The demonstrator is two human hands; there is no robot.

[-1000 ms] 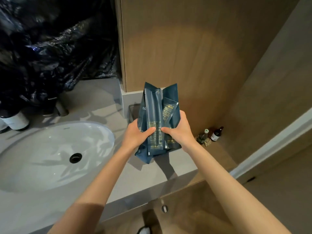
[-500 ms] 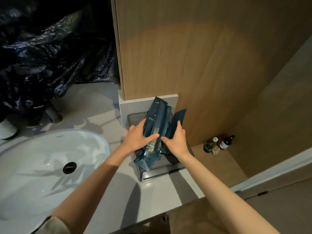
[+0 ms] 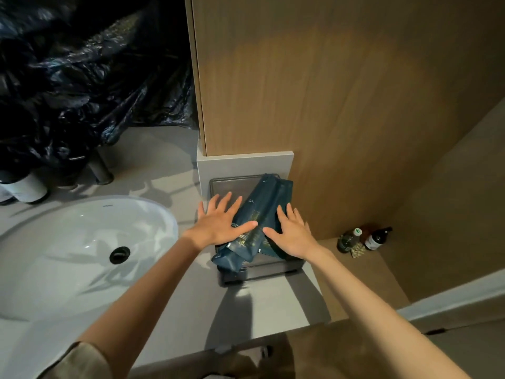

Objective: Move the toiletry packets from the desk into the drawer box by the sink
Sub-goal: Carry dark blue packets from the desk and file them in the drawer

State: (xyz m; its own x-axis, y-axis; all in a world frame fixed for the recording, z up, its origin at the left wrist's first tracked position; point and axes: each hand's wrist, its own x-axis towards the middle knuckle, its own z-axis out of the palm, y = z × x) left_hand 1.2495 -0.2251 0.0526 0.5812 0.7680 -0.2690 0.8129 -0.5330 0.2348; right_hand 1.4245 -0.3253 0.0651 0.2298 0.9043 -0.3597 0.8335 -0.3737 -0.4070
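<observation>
Packets: lying across drawer box | left hand, right hand: flat, fingers spread, gripping nothing, likely flattening the stack

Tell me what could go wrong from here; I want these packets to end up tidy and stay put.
1. The dark blue packets lie slantwise on top of the drawer box, one end hanging past its front edge; that end could slide off onto the counter.
2. The left hand and right hand are spread flat, gripping nothing, so lifting away may shift the loose stack.
3. No open drawer shows; they may not be inside.
</observation>
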